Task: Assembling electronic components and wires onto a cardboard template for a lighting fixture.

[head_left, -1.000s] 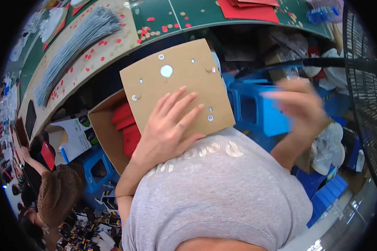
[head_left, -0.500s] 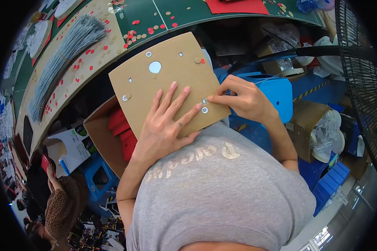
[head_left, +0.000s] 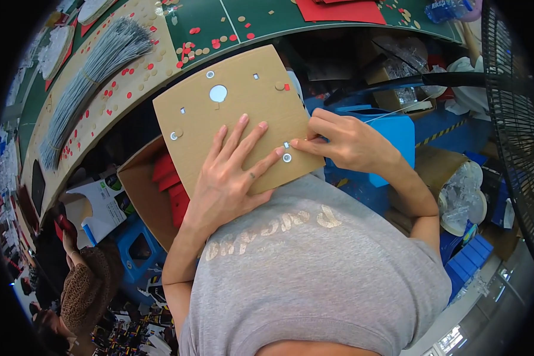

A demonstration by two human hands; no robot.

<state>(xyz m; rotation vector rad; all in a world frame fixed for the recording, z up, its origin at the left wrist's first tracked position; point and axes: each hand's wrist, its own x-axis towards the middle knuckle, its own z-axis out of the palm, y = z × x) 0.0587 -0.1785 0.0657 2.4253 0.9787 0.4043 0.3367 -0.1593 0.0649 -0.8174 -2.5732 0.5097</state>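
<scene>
A tan cardboard panel (head_left: pixel 249 95) lies tilted in front of my body, with one large round hole, small square holes and several metal eyelets. My left hand (head_left: pixel 231 169) rests flat on it, fingers spread, pressing near its lower middle. At the panel's right edge my right hand (head_left: pixel 344 139) is closed in a pinch on a thin grey wire (head_left: pixel 391 111), whose free length sticks out to the upper right. Its fingertips touch the board beside a small square hole (head_left: pixel 287 145), just above an eyelet (head_left: pixel 287 158). The wire's front end is hidden by the fingers.
A bundle of grey wires (head_left: pixel 95 83) lies on the curved worktable among red and tan discs. Below it stands an open carton (head_left: pixel 142 172) with red pieces. To the right are a blue stool (head_left: pixel 397 142) and a black fan (head_left: pixel 510 118). Another person (head_left: pixel 92 291) sits lower left.
My right hand has shifted slightly left, and its elbow has swung outward to the right. The wire's free end has changed its angle. My left hand stays flat on the panel.
</scene>
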